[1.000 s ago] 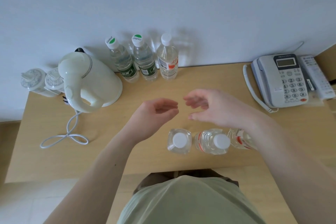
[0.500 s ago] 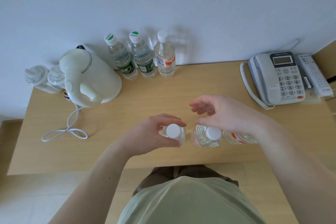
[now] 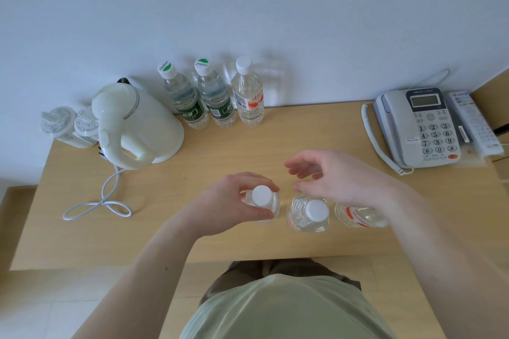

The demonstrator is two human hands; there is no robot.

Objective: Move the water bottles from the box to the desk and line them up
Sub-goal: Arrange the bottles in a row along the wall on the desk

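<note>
Three clear water bottles stand in a row near the front edge of the wooden desk. My left hand grips the leftmost bottle around its shoulder, under the white cap. The middle bottle stands free with its white cap showing. My right hand hovers just above and behind it with loosely curled fingers, holding nothing. My right wrist partly hides the rightmost bottle, which has a red label. No box is in view.
At the back against the wall stand two green-label bottles and one red-label bottle. A white kettle with a looped cord sits back left beside two lidded cups. A phone and a remote lie at the right.
Both hands came down and toward me from mid-desk. My left hand closed around the leftmost front bottle. My right hand now hovers over the middle bottle.
</note>
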